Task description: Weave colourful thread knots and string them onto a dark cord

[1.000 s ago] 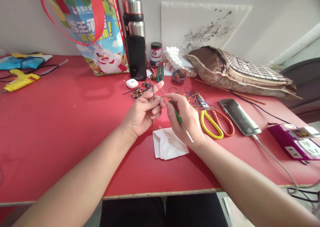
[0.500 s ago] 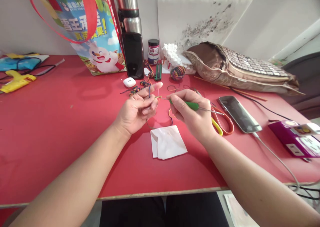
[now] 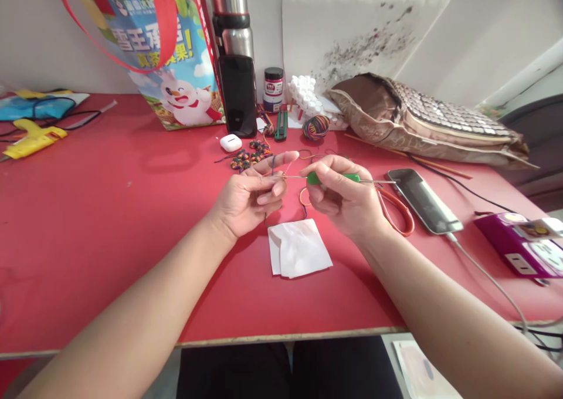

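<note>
My left hand [image 3: 255, 195] pinches a small bit of multicoloured yarn between thumb and fingers, with a strand [image 3: 273, 163] looped over its raised index finger. My right hand [image 3: 345, 190] is closed around the green handle of a crochet hook [image 3: 338, 178]. The hook's thin metal shaft points left and its tip meets the yarn at my left fingertips. Yarn [image 3: 304, 197] trails down between the hands to the red table. Behind my left hand lie crocheted multicoloured pieces [image 3: 246, 157]. A ball of the same yarn [image 3: 315, 128] sits farther back.
A folded white tissue [image 3: 299, 249] lies below the hands. Red-handled scissors [image 3: 402, 214] and a charging phone [image 3: 423, 202] are at right, near a purple power socket [image 3: 523, 243]. Behind stand a phone [image 3: 238, 97], thermos [image 3: 231, 6], gift bag [image 3: 189, 88] and cushion [image 3: 422, 117].
Both hands have shifted slightly right. The crochet hook has turned nearer to level, and my left index finger sits a little lower. The scissors' yellow handle part is now hidden by my right hand.
</note>
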Motion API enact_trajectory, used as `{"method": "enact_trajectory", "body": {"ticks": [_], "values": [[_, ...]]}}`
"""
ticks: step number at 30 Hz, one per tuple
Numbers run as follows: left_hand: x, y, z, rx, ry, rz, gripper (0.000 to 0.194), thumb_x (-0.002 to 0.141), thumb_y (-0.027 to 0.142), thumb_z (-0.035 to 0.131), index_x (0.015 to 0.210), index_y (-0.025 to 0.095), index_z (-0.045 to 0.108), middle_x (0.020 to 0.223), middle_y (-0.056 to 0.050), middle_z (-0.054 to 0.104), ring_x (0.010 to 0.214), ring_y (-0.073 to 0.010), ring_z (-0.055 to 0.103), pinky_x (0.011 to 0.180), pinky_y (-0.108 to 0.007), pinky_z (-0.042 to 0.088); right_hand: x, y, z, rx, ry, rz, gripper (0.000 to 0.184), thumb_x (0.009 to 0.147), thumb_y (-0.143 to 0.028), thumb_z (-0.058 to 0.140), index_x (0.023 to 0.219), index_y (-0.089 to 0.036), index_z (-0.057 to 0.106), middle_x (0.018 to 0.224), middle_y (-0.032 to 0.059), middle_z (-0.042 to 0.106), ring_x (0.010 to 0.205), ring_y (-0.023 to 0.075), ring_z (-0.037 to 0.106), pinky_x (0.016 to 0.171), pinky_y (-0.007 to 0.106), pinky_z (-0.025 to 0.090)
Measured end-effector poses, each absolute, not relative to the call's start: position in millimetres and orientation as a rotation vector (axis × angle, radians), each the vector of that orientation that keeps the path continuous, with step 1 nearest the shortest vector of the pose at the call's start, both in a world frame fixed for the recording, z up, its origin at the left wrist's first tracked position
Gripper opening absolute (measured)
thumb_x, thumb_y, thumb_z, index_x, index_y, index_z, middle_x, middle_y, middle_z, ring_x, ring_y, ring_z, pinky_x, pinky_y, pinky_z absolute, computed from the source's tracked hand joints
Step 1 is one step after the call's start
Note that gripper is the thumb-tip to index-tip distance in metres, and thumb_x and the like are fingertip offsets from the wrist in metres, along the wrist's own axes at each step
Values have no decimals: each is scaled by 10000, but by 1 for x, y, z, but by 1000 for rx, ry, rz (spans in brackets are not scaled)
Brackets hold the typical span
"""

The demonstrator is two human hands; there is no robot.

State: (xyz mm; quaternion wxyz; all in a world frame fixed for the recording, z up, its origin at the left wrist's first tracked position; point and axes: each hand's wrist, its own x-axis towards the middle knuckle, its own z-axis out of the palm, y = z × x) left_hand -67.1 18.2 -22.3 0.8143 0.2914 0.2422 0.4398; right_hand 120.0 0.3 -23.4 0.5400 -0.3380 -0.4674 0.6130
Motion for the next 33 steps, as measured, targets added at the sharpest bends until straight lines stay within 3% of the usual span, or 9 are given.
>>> {"method": "enact_trajectory", "body": {"ticks": [8, 13, 19, 25, 33], "values": [[-63, 17, -23, 626, 511, 971, 507, 835, 8, 653, 1303, 169, 762, 615, 4, 619, 414, -39, 324, 402, -151, 239, 112, 1, -28, -728, -1021, 1465, 347, 790, -499, 888, 869, -205, 722, 629, -53, 578, 440, 46, 329, 427, 240, 280], [-60, 16, -24, 566, 548, 1006, 342, 824, 0, 659, 1106, 123, 808, 600, -3, 583, 474, -62, 417, 424, -151, 300, 110, 1, -30, -788, -1055, 1432, 316, 775, -459, 907, 900, -204, 771, 647, -42, 592, 492, 73, 426, 456, 255, 355], [-58, 18, -25, 580, 550, 1031, 248, 842, -1, 648, 979, 107, 825, 580, -25, 593, 547, -98, 527, 472, -173, 375, 112, 2, -35, -812, -1175, 1382, 208, 861, -395, 860, 956, -213, 826, 707, -3, 682, 646, 124, 613, 592, 278, 515], [-61, 21, -27, 551, 583, 1030, 249, 841, 1, 693, 993, 138, 834, 657, -35, 664, 586, -98, 601, 526, -177, 444, 116, 5, -33, -806, -1131, 1392, 248, 811, -408, 897, 919, -198, 821, 718, 4, 705, 659, 133, 653, 614, 289, 558], [-61, 19, -24, 488, 623, 1038, 230, 770, -55, 723, 902, 108, 818, 742, -26, 676, 494, -29, 478, 421, -126, 361, 119, 9, -32, -802, -1118, 1382, 262, 763, -413, 923, 862, -195, 815, 714, 10, 695, 630, 127, 624, 546, 276, 511]]}}
